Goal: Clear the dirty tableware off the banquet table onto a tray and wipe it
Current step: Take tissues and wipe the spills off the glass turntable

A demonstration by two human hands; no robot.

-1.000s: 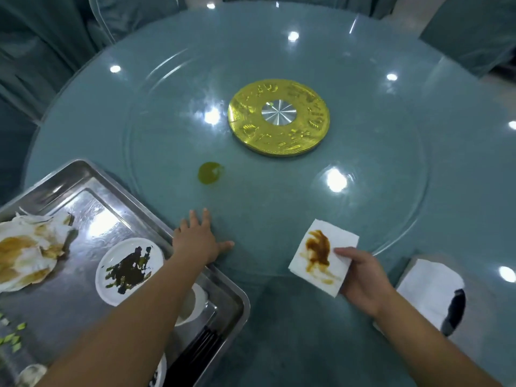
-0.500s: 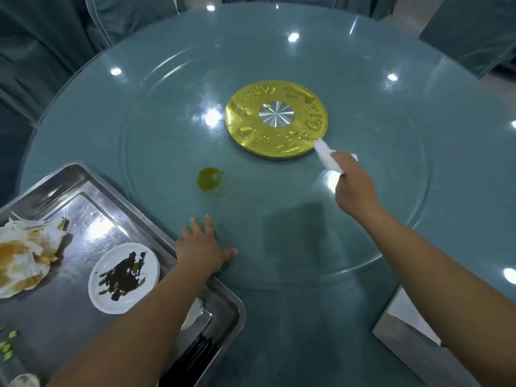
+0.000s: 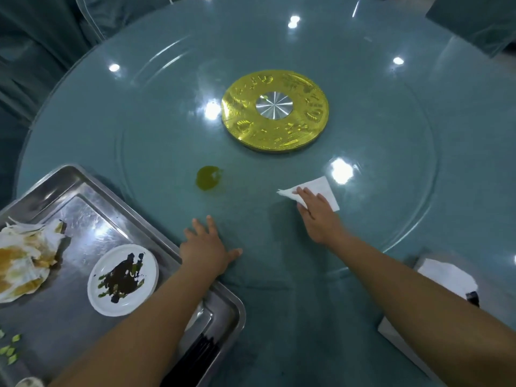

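1. The left hand point(image 3: 205, 254) lies flat on the table point(image 3: 69, 127), fingers spread and holding nothing, just beside the far corner of the metal tray point(image 3: 83, 181).
2. The right hand point(image 3: 318, 216) presses a white napkin point(image 3: 324, 188) down on the glass turntable point(image 3: 377, 141), fingers straight on top of it.
3. A green spill point(image 3: 208, 177) sits on the glass to the left of the napkin, apart from it, in front of the gold disc point(image 3: 275, 110) at the centre.
4. On the tray are a small white plate point(image 3: 150, 272) smeared with dark sauce, crumpled stained napkins point(image 3: 25, 263), and black chopsticks point(image 3: 195, 356) near the front corner.
5. A tissue box point(image 3: 444, 277) stands at the table's right edge.
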